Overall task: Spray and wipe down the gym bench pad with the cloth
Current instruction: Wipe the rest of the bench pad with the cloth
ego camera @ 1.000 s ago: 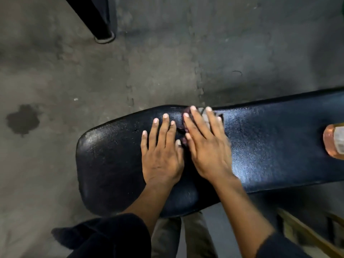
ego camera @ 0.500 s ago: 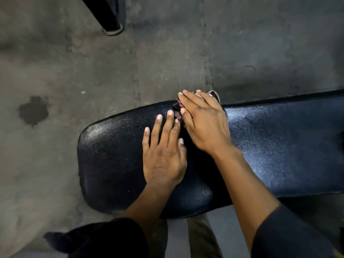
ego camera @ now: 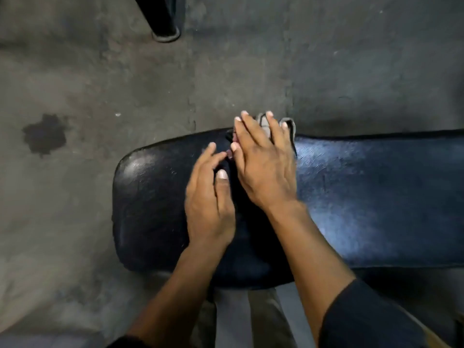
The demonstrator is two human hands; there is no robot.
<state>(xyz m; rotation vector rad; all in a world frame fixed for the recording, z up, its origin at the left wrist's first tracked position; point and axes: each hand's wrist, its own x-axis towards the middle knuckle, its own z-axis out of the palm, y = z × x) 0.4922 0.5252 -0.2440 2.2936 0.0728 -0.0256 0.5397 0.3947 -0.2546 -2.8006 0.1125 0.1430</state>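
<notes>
This looks like a gym or workout room. A long black vinyl bench pad [ego camera: 364,197], padded and textured with a rounded end, stretches across the view above a bare, scuffed grey concrete floor [ego camera: 100,79]. A dark stain [ego camera: 45,134] marks the floor, and the foot of a black metal equipment leg [ego camera: 164,23] stands beyond the pad.

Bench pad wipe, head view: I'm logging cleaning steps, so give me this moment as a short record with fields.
surface: black bench pad, glossy sheen right of the hands
cloth: cloth at the pad's far edge, partly overhanging it
right hand: right hand flat, pressing on the cloth
left hand: left hand beside it, fingers curled, holding nothing visible
spray bottle: not in view
floor: concrete floor with a dark stain
</notes>
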